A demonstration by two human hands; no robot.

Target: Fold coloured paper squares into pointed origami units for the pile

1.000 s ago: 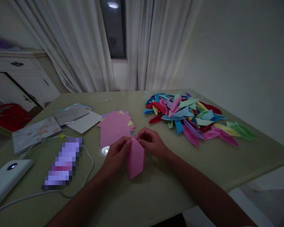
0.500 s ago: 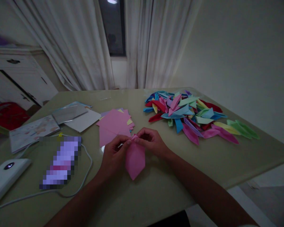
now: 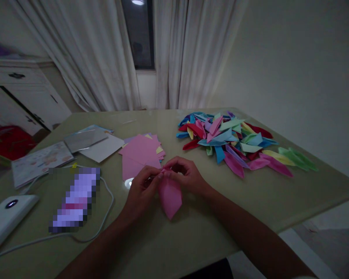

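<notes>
Two hands pinched together, thumbs near each other

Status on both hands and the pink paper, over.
Left hand and right hand pinching pink folded paper at its top. Pointed end free. Nothing blocking either hand.

Both bare forearms reach forward from the lower edge of the view, angled inward. The bare left hand and the bare right hand almost meet, fingers curled, each thumb pressed against bent fingers in a pinch. The knuckles arch upward; the right forearm stretches diagonally.
</notes>
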